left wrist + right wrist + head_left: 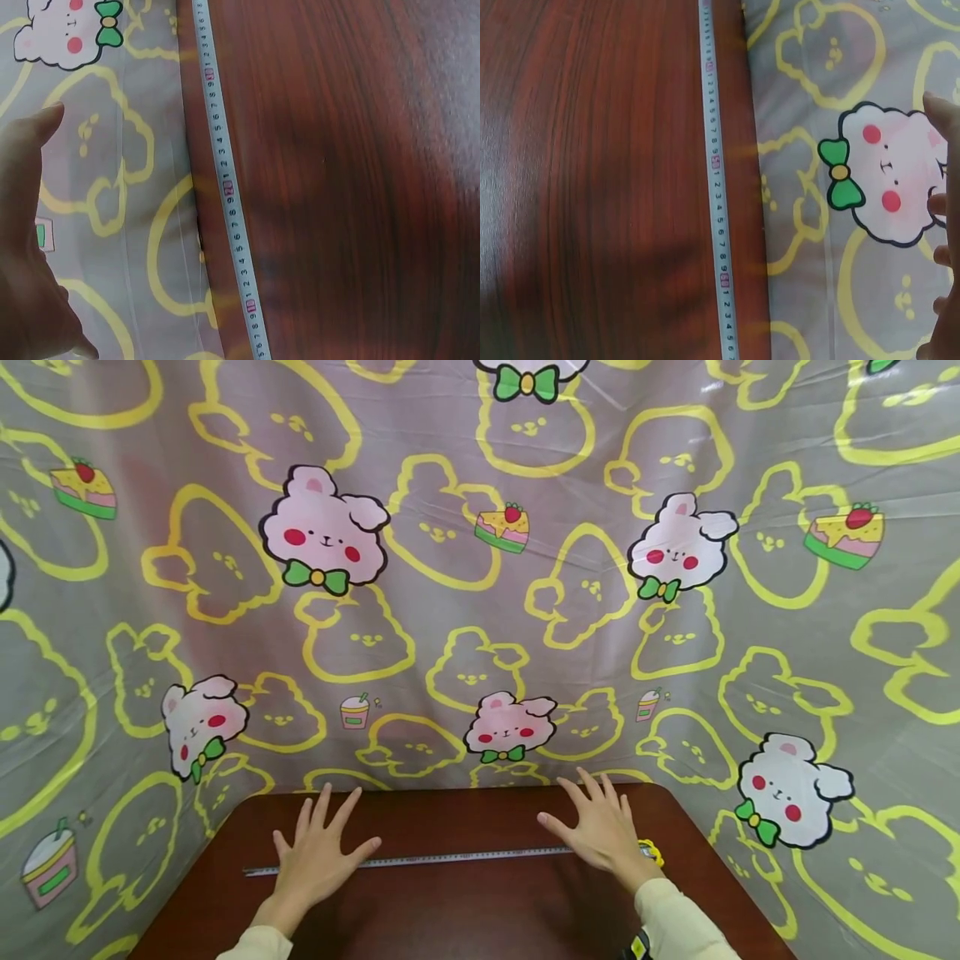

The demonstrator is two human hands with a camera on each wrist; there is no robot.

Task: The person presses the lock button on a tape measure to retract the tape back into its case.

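Observation:
A tape measure lies stretched across the table, its pale blade (465,857) running left to right and its yellow case (654,853) at the right end, partly behind my right wrist. My left hand (313,858) is over the blade's left part with fingers spread, holding nothing. Fingers apart as well, my right hand (600,833) is near the case and grips nothing. Numbers and red marks show on the blade (228,184) in the left wrist view, and again on the blade (717,184) in the right wrist view. Whether either hand touches it, I cannot tell.
The dark reddish-brown wooden table (465,910) has rounded far corners. Behind it and on both sides hangs a grey curtain (442,610) printed with yellow outlines, white bunnies, cakes and drinks. A dark band with a yellow patch (639,946) shows by the right sleeve.

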